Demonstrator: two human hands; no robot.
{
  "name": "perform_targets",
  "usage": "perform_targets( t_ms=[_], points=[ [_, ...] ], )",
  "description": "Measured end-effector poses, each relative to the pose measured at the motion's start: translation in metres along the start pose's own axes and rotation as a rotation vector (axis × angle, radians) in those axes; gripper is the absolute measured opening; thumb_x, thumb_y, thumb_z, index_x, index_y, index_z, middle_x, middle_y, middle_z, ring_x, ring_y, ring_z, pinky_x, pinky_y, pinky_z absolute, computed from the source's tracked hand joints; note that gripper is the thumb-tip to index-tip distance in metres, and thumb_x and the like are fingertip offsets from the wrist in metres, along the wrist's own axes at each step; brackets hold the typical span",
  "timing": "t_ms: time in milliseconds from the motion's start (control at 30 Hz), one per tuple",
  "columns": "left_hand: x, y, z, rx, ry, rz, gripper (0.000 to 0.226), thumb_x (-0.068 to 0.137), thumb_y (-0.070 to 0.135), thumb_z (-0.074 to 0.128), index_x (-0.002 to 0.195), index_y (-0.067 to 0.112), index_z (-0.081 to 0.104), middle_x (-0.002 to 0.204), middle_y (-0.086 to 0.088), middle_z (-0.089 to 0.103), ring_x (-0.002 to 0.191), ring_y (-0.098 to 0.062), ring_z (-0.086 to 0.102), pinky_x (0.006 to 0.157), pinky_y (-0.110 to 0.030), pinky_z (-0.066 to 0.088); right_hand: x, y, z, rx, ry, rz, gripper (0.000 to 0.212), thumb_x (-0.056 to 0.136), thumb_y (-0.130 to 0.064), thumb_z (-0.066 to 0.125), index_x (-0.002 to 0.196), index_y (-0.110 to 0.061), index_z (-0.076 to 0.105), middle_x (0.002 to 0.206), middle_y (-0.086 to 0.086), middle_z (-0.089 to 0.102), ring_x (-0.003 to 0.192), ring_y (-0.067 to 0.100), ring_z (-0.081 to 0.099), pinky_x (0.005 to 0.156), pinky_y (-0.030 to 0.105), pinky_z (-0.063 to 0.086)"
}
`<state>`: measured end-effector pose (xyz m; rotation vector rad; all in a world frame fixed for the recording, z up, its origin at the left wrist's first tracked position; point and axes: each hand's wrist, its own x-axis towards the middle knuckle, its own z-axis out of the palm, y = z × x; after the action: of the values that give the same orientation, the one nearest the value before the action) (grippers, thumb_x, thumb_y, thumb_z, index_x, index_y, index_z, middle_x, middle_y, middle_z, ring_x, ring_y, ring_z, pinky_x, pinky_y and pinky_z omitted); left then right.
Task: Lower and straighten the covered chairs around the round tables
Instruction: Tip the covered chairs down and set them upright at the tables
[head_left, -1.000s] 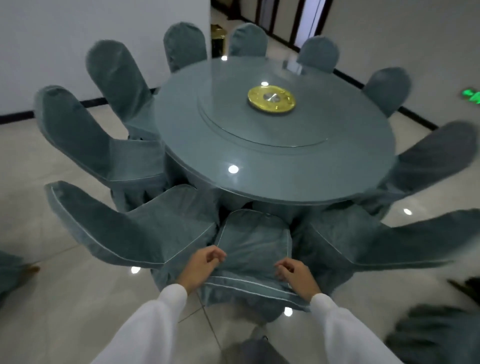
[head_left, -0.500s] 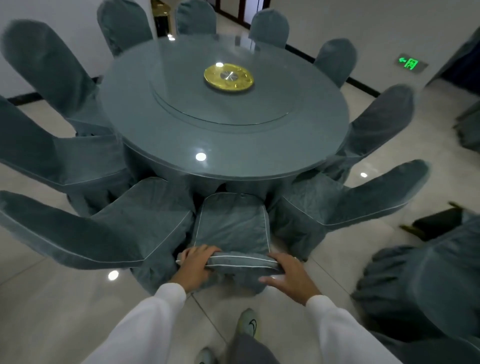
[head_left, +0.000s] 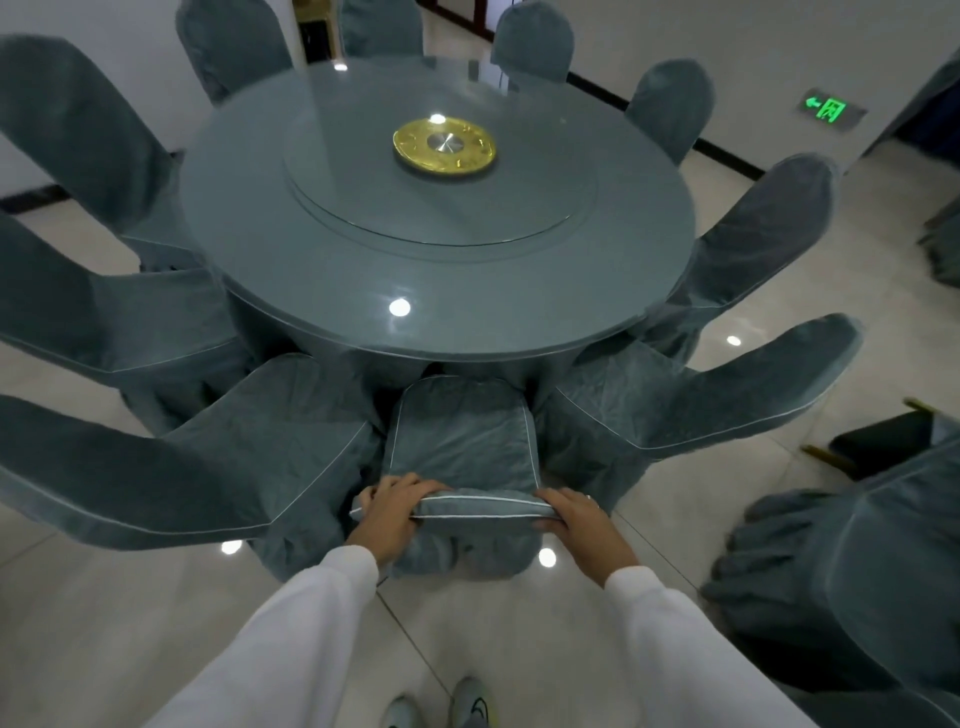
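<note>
I am standing at a round teal worktop (head_left: 467, 291) and looking down at it. My left grip (head_left: 392, 512) is curling over the left corner of the backrest top of the covered chair (head_left: 462, 441) directly in front of me, fingers wrapping onto the piped edge. My right grip (head_left: 584, 525) is lying over the right corner of the same edge, fingers bending down across it. Both of my arms are wearing white sleeves (head_left: 311, 623).

This chair is sitting just under the near rim of the worktop, its seat tucked toward the skirt, its back facing me. Its teal cover is showing pale piping around the seat. More covered chairs are ringing the worktop: one neighbour (head_left: 218, 462) is touching the left side of my chair, another (head_left: 675, 410) is pressing against its right side, and their backs are splaying outward, away from the worktop.

On the worktop a glass turntable (head_left: 441, 208) is resting, with a gold disc (head_left: 444, 145) at its centre. Ceiling lights are reflecting on the glass.

Beyond the worktop to the right, a green exit sign (head_left: 828, 109) is glowing low on the wall. Nearer than the worktop, my shoes (head_left: 470, 704) are showing on the glossy tiled floor (head_left: 104, 623).
</note>
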<state>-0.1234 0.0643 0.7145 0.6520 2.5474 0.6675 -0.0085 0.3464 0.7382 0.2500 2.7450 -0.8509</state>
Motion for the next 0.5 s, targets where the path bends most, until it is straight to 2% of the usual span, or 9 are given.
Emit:
perform_targets(
  t_ms=[100, 167, 267, 333, 433, 500],
  points=[
    [0.001, 0.001, 0.001, 0.001, -0.033, -0.042, 0.057, 0.091, 0.006, 0.061, 0.125, 0.052, 0.057, 0.123, 0.019, 0.055, 0.122, -0.015, 0.041, 0.108, -0.044, 0.021, 0.000, 0.005, 0.003, 0.071, 0.010, 0.007, 0.036, 0.094, -0.037, 0.070, 0.128, -0.029, 0.064, 0.116, -0.006, 0.065, 0.104, 0.017, 0.060, 0.097, 0.038, 0.052],
    [0.000, -0.001, -0.002, 0.010, -0.060, -0.082, 0.052, 0.090, 0.012, 0.061, 0.124, 0.051, 0.057, 0.124, 0.017, 0.057, 0.122, -0.017, 0.046, 0.109, -0.046, 0.023, 0.002, 0.003, 0.005, 0.107, 0.005, 0.028, 0.043, 0.085, -0.047, 0.076, 0.124, -0.032, 0.066, 0.113, -0.009, 0.065, 0.102, 0.013, 0.061, 0.096, 0.037, 0.053],
    [-0.006, 0.002, -0.014, 0.006, -0.089, -0.090, 0.046, 0.088, 0.019, 0.062, 0.124, 0.047, 0.058, 0.126, 0.014, 0.059, 0.123, -0.018, 0.053, 0.110, -0.047, 0.030, 0.005, -0.007, 0.001, 0.092, -0.044, 0.026, 0.076, 0.066, -0.084, 0.067, 0.126, -0.037, 0.062, 0.117, -0.014, 0.065, 0.106, 0.010, 0.061, 0.099, 0.034, 0.052],
    [-0.014, 0.003, -0.023, -0.045, -0.078, -0.082, 0.040, 0.088, 0.022, 0.066, 0.120, 0.045, 0.060, 0.124, 0.013, 0.061, 0.119, -0.017, 0.056, 0.109, -0.046, 0.037, 0.007, -0.015, -0.003, 0.123, -0.078, -0.001, 0.092, 0.057, -0.097, 0.053, 0.128, -0.039, 0.060, 0.121, -0.015, 0.064, 0.109, 0.009, 0.062, 0.101, 0.034, 0.053],
    [-0.028, -0.001, -0.035, -0.188, -0.032, -0.063, 0.039, 0.087, 0.023, 0.072, 0.107, 0.054, 0.058, 0.121, 0.014, 0.062, 0.114, -0.012, 0.058, 0.105, -0.038, 0.046, 0.012, -0.034, -0.009, 0.165, -0.094, -0.039, 0.075, 0.069, -0.085, 0.065, 0.128, -0.039, 0.061, 0.123, -0.018, 0.064, 0.110, 0.006, 0.061, 0.100, 0.030, 0.053],
    [-0.041, -0.005, -0.042, -0.293, 0.011, -0.063, 0.036, 0.088, 0.025, 0.072, 0.110, 0.052, 0.063, 0.122, 0.016, 0.062, 0.113, -0.004, 0.058, 0.101, -0.028, 0.047, 0.018, -0.051, -0.009, 0.180, -0.094, -0.087, 0.064, 0.075, -0.077, 0.068, 0.125, -0.037, 0.064, 0.121, -0.020, 0.065, 0.109, 0.002, 0.061, 0.099, 0.026, 0.052]
  ],
)
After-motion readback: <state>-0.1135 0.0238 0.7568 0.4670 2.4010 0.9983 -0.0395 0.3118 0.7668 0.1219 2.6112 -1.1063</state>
